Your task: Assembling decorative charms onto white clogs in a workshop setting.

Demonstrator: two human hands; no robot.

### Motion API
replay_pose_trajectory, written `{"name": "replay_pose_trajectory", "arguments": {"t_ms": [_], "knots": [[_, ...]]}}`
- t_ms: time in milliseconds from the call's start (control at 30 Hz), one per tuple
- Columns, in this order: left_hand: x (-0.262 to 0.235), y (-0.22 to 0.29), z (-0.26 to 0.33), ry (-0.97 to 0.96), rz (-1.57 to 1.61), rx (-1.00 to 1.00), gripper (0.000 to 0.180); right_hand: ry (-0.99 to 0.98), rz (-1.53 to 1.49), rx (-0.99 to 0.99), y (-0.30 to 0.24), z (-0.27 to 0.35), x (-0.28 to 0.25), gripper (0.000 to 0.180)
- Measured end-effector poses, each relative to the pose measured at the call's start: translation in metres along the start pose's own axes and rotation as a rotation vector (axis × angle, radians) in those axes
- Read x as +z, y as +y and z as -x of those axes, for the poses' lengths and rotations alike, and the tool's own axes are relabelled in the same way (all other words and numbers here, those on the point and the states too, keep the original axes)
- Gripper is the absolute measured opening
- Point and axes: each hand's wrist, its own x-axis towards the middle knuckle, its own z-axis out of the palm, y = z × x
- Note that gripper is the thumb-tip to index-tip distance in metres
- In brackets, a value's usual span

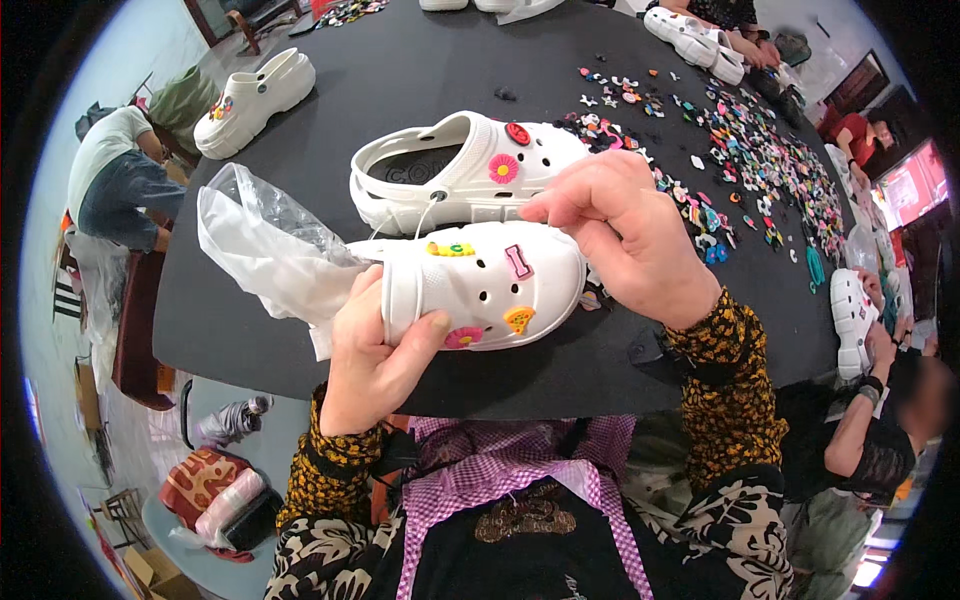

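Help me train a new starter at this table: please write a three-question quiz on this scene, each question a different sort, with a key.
1. Multiple choice: what does the left hand hold? A: a black clog. B: a white clog. C: a paper cup.

2. True or false: the large spread of loose charms lies to the right of the held clog.

3. Fill in the blank: on the neighbouring clog, just beyond the held one, the pink charm has the shape of a ____.

Key: 1. B. 2. True. 3. Flower.
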Motion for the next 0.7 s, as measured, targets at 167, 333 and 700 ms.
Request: {"name": "replay_pose_trajectory", "arguments": {"t_ms": [167, 333, 700], "knots": [[0.0, -0.001, 0.0, 0.022, -0.01, -0.043, 0.021, -0.019, 0.039, 0.026, 0.003, 0.018, 0.0, 0.02], [-0.002, -0.005, -0.004, 0.031, -0.024, -0.089, 0.02, -0.077, 0.075, 0.061, 0.004, 0.029, 0.0, 0.018], [-0.008, -0.007, -0.027, 0.21, -0.358, 0.294, 0.027, -0.051, 0.096, 0.01, 0.003, 0.038, 0.016, 0.018]]}}
